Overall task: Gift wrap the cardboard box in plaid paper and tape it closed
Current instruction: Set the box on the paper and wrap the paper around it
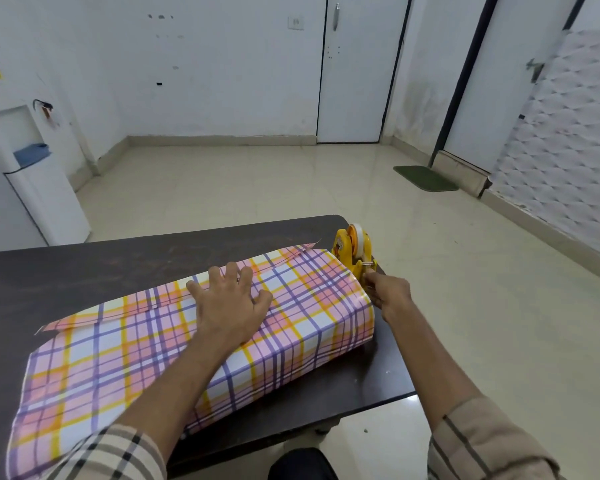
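here the left hand (231, 306) lies flat atop the plaid paper (291, 327).

Pretty bright, even indoor light, soft shadows only. Some glare on the glossy floor (291, 188) around 12 o'clock. Wide-angle bending and blur toward 3 o'clock.

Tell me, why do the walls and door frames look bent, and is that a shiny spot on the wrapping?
Head view: the wide-angle lens bows the door frames and the table edge; the patterned wall at right is smeared; soft, even light casts faint shadows; a small white glare sits on the glossy plaid paper near the right hand.
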